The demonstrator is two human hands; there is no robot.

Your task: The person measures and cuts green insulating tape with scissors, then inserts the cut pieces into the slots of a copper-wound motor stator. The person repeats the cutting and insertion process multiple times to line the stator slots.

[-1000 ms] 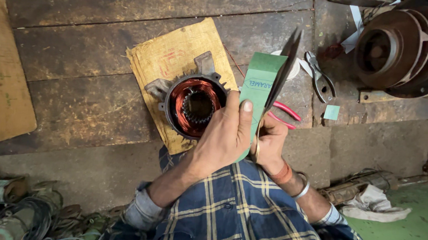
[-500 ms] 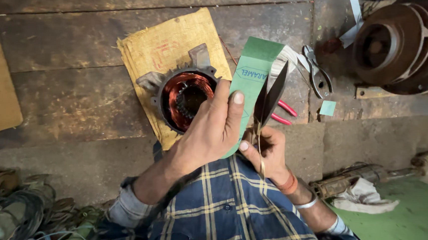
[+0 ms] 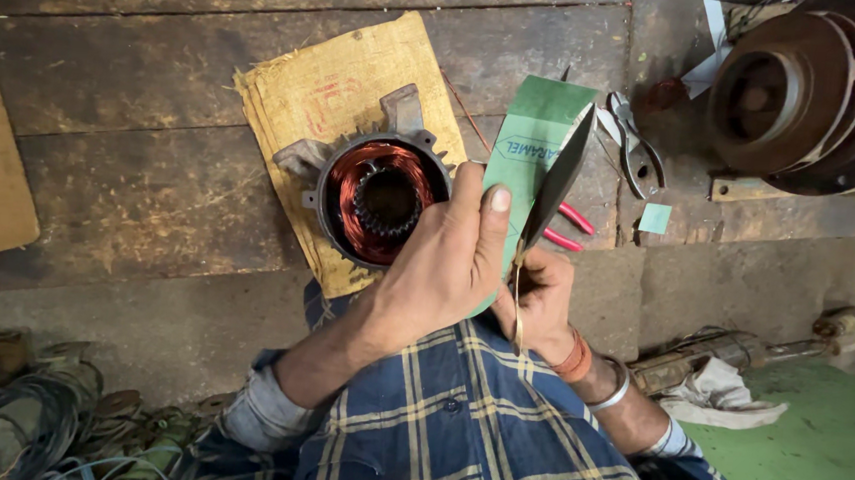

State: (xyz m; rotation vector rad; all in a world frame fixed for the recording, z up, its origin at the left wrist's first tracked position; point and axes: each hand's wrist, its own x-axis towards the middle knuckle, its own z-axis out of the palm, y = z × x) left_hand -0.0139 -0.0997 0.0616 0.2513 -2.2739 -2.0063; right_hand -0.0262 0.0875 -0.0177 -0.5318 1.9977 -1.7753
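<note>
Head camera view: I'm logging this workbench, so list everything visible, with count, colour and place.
motor stator: one, dark casing with copper windings, centre, on the sacking
sacking: one, yellow-brown, under the stator
green sheet: one, held up at centre
scissors: one, dark blades, against the sheet
pliers: one, pink handles, behind the sheet
green scrap: one, right of the pliers
motor housing: one, rusty brown, top right
rag: one, whitish, lower right
left hand: grips the sheet
right hand: holds the scissors
</note>
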